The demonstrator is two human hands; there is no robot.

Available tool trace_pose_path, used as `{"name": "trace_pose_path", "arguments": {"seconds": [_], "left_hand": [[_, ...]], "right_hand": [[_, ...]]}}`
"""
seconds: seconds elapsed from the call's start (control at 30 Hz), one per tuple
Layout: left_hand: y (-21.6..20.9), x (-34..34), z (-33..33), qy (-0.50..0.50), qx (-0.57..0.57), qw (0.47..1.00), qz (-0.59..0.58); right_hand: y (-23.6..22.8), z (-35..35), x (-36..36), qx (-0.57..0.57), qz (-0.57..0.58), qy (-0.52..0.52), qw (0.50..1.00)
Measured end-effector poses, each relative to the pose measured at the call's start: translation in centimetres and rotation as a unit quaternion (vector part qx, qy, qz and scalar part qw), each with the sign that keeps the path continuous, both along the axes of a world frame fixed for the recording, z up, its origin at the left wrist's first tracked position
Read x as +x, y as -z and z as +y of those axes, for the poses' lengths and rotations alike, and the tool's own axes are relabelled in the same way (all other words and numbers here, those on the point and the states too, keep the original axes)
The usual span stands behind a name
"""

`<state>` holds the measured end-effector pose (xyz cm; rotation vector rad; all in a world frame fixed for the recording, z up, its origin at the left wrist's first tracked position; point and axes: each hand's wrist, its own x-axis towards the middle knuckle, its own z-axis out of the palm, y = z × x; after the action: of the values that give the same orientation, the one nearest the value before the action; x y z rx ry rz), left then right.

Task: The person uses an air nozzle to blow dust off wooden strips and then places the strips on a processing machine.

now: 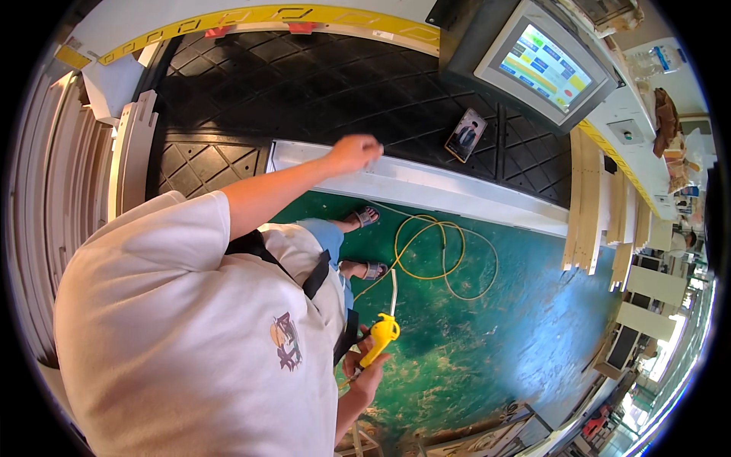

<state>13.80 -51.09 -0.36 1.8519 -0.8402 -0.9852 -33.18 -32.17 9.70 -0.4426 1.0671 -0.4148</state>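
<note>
My right hand (367, 375) is wrapped round the handle of a yellow air blow gun (381, 332). The gun's thin metal nozzle points away from the hand, over the green floor. My left arm reaches out over a pale metal ledge (457, 186) at the edge of a black ribbed surface (304, 84). Just above that ledge is my left hand (355, 153); its fingers are smeared by motion, and whether they hold anything is unclear. A phone (466, 135) with a lit screen rests on the black surface, apart from both hands.
A yellow hose (430, 276) lies looped on the green floor (487, 335) close to my sandalled feet. A control panel with a lit touchscreen (544, 65) overhangs the black surface. Pale boards (585, 206) stand beside it, and more long panels (65, 152) line the left.
</note>
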Motion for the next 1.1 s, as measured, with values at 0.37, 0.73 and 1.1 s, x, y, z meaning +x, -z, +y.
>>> {"name": "trace_pose_path", "arguments": {"seconds": [0.37, 0.73, 1.1], "left_hand": [[5.6, 8.6, -0.7, -0.039, 0.007, 0.826, -0.562], [5.0, 8.7, -0.5, -0.053, 0.025, 0.858, -0.509], [5.3, 8.3, -1.0, -0.058, 0.007, 0.862, -0.504]], "right_hand": [[-2.2, -0.1, 0.4, -0.032, -0.004, 0.059, 0.998], [-2.9, -1.9, 0.1, -0.087, 0.025, -0.001, 0.996], [-3.4, -1.9, 0.8, -0.072, -0.017, -0.076, 0.994]]}}
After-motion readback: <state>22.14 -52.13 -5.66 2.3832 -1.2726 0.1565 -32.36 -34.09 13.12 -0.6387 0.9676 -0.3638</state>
